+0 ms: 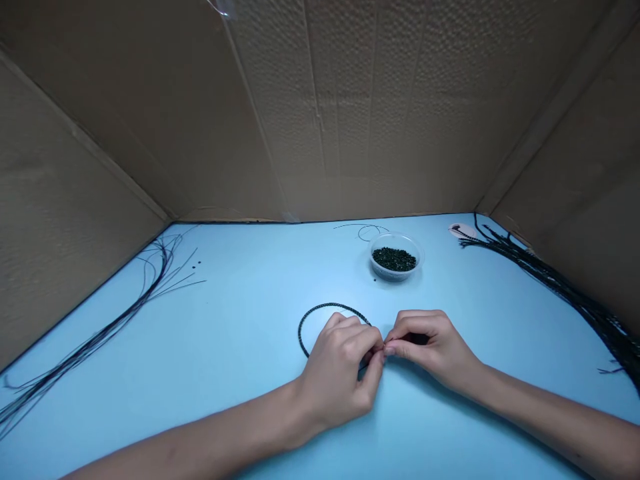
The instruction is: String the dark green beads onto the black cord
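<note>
a thin, knobbly beaded strand [333, 305] bends in a rounded loop on the smooth blue tabletop [240, 320], passing behind the left hand [345, 363], whose thumb and fingertips look pinched on it. the right hand [443, 350] meets them, 2 fingertips pressed together on something too small to tell. beyond sits a round, clear plastic tub [393, 275] of dark, grainy beads [395, 259]; wiry threads [131, 310] splay at left, bundled dark strands [555, 281] at right, with creased brown cardboard walls [320, 153] around.
</note>
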Demonstrator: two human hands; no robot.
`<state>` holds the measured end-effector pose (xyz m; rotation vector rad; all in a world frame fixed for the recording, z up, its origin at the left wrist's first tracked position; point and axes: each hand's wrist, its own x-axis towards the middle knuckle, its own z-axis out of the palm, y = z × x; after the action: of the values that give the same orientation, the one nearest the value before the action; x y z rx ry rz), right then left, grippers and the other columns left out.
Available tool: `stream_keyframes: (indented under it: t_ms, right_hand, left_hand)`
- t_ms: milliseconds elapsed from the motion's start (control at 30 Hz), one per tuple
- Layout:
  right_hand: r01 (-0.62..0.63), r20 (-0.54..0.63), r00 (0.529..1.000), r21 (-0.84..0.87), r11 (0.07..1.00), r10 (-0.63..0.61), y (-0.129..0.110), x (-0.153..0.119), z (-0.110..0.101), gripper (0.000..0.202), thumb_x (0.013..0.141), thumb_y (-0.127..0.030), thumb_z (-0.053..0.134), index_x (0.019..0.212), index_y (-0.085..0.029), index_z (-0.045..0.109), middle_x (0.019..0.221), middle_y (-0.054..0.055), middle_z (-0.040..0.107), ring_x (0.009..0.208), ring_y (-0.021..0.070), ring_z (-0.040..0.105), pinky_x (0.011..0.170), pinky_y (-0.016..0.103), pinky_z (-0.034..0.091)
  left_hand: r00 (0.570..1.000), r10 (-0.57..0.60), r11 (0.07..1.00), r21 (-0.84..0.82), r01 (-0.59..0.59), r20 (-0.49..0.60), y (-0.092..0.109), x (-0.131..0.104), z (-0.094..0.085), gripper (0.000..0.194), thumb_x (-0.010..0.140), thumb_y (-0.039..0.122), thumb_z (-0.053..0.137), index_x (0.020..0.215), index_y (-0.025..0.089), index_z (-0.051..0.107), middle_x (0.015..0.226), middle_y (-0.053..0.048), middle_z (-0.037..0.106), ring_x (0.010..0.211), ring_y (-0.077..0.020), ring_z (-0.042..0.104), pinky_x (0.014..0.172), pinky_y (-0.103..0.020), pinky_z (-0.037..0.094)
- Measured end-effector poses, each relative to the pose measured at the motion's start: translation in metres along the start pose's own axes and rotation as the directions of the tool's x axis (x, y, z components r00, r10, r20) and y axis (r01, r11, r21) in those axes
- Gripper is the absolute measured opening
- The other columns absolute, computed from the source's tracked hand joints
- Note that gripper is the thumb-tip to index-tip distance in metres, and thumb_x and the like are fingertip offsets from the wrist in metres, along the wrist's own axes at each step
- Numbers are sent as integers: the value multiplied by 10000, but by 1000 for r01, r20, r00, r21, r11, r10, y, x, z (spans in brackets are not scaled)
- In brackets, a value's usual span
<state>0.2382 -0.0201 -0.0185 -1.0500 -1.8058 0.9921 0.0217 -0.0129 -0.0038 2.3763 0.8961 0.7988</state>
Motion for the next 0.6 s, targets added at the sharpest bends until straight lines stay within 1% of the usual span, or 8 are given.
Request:
stream_keyframes:
  t_ms: [167, 300, 500, 600]
  right_hand:
    - [9, 31, 999, -15, 1000, -9, -2, -1, 1, 191, 961, -283, 782, 805, -174, 798, 717, 26, 704, 657, 149, 592, 611, 274, 416]
    - [5, 46, 999, -17, 1000, -4, -5, 0, 1, 204, 966, -279, 772, 789, -177, 772, 718, 17, 688, 660, 145, 570, 614, 273, 397]
    - [-83, 9, 996, -20, 996, 84, -10, 2, -1, 255, 1006, -288, 689, 783, -174, 736, 706, 8, 646, 652, 149, 547, 608, 284, 384]
    - [-67, -7, 998, -55, 996, 67, -10, 1, -1, 264, 1012, -299, 678, 785, -174, 728, 717, 11, 645, 663, 154, 544, 622, 294, 382]
  left_hand:
    - [1000, 12, 1000, 22, -12, 19, 0, 1, -1, 116, 868, 128, 542, 767, 184, 560, 651, 5, 610, 653, -183, 552, 703, -364, 301]
    - [1000, -6, 1000, 17, 6, 9, -3, 2, -2, 120, 849, 130, 552, 743, 185, 542, 637, 8, 596, 634, -178, 534, 696, -365, 299]
    - [997, -62, 997, -48, 60, -37, -9, 5, -1, 113, 904, 149, 561, 800, 190, 565, 733, -11, 632, 722, -197, 559, 730, -365, 361]
    - [997, -61, 997, -57, 58, -51, -11, 6, 0, 118, 935, 141, 560, 827, 188, 574, 782, -20, 654, 771, -206, 573, 754, -368, 393]
